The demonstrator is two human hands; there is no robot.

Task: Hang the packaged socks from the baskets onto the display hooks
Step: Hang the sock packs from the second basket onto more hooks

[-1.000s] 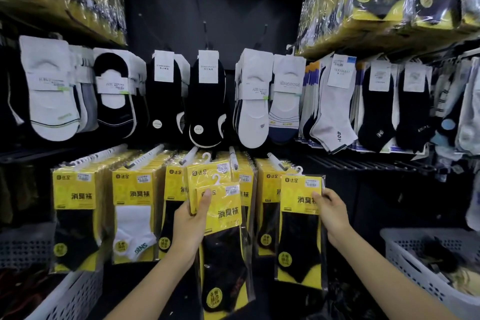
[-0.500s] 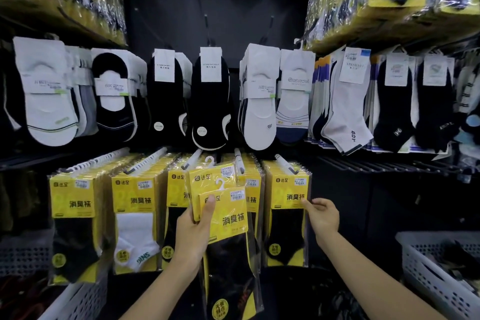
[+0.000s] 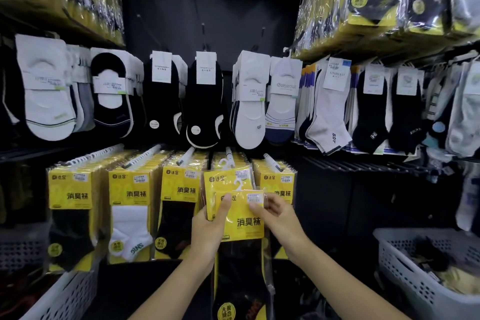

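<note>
Though gripped by the left hand (image 3: 207, 234), the rear pack (image 3: 218, 187) is half hidden.
Front pack (image 3: 246, 227) newly pinched by the right hand (image 3: 280, 218).

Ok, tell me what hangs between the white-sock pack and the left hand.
Head view: a row of black-sock packs hangs between the white-sock pack and the left hand.

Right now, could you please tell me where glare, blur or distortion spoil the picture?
Head view: glare streaks the plastic-wrapped stacks up top; edges look smeared and bowed; the held yellow pack, left hand and right hand are fairly sharp; the lower middle is nearly black.
</note>
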